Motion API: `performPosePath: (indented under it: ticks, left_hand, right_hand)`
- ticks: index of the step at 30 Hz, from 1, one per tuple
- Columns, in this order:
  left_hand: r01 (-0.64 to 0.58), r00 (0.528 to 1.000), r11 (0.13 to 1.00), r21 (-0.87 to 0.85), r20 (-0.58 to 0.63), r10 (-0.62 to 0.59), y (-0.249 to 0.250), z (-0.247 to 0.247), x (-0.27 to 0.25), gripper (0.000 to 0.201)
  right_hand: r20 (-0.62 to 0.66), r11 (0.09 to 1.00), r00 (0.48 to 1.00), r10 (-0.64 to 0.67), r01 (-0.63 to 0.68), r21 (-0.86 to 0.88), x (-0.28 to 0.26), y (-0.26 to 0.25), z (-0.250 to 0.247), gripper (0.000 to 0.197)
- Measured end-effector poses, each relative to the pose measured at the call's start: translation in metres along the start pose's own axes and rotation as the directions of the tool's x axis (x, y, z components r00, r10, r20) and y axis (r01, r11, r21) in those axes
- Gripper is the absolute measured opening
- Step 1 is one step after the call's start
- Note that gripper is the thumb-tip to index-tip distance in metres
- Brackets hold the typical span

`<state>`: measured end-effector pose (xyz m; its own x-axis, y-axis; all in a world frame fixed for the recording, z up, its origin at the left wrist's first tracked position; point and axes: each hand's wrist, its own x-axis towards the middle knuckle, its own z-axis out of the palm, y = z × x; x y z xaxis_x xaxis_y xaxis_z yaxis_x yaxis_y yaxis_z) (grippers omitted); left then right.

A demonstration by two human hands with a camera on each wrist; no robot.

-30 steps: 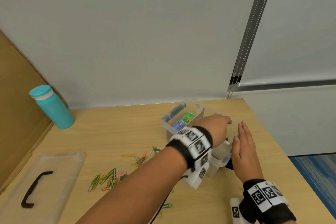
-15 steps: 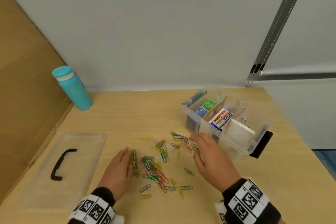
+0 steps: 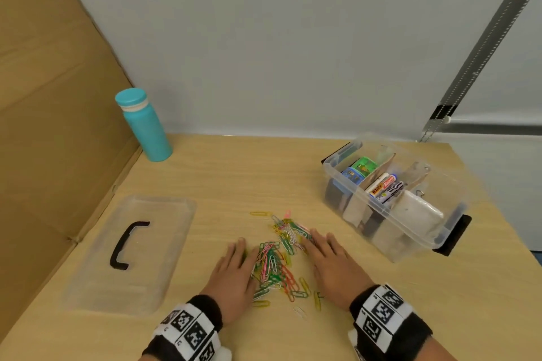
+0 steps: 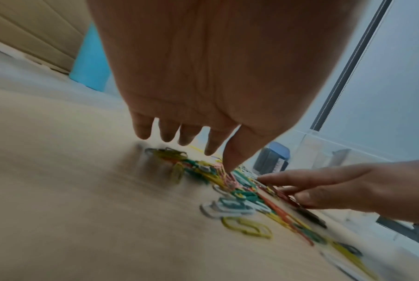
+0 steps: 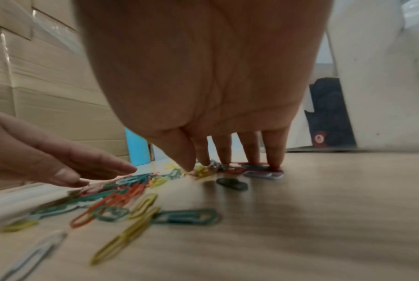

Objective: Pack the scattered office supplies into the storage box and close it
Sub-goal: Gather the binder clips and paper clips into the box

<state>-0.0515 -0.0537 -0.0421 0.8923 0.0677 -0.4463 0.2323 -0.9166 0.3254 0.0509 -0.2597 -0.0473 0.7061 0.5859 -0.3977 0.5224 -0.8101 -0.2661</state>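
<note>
The loose spread of coloured wire paper clips (image 3: 278, 261) seen half a second ago has been drawn into a tighter heap on the light wooden table (image 3: 234, 173), and the two hands have been brought closer together around it. The left hand (image 3: 234, 275) is laid flat on the heap's left edge and the right hand (image 3: 331, 264) on its right edge; in both, the fingers are held straight and nothing is gripped (the wrist views show fingertips pressed down on clips, not curled round them). A few clips are left outside the heap, near the wrists.

The clear plastic storage box (image 3: 410, 240) stands open just to the right of the heap, with markers and small packets already sorted into its compartments. Its clear lid with a black handle (image 3: 129, 246) lies flat, well apart on the left.

From this, the gathering is judged nearly done: a scoop of the heap, its transfer to the box and the fitting of the lid are not yet done. Thin clips may be hard to lift cleanly off the flat surface.
</note>
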Motion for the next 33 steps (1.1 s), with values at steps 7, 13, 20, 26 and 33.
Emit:
performPosePath:
  ticks: [7,13,20,26,33]
  left_hand:
    - [-0.07,0.993,0.995,0.072,-0.092,0.077,0.011,-0.047,0.07,0.063]
    - [-0.148,0.989,0.974,0.17,0.017,0.147,0.018,-0.045,0.103,0.055]
    - [-0.215,0.977,0.973,0.083,0.019,0.214,0.005,-0.024,0.033,0.069]
    - [-0.098,0.984,0.993,0.069,-0.145,0.107,0.003,-0.016,0.01,0.091]
    - [-0.087,0.98,0.993,0.083,-0.169,0.101,0.019,-0.016,0.023,0.057]
  right_hand:
    - [-0.186,0.999,0.982,-0.021,0.027,0.03,0.041,-0.011,-0.035,0.056]
    - [0.026,0.99,0.995,-0.096,0.098,-0.098,0.064,-0.021,-0.025,0.064]
    - [-0.11,0.992,0.986,-0.126,0.128,0.013,0.0,0.004,-0.01,0.054]
    - [-0.097,1.0,0.995,0.028,-0.026,0.014,-0.023,0.011,0.002,0.094]
    - [-0.27,0.999,0.962,-0.043,0.045,0.0,0.002,-0.014,0.006,0.046]
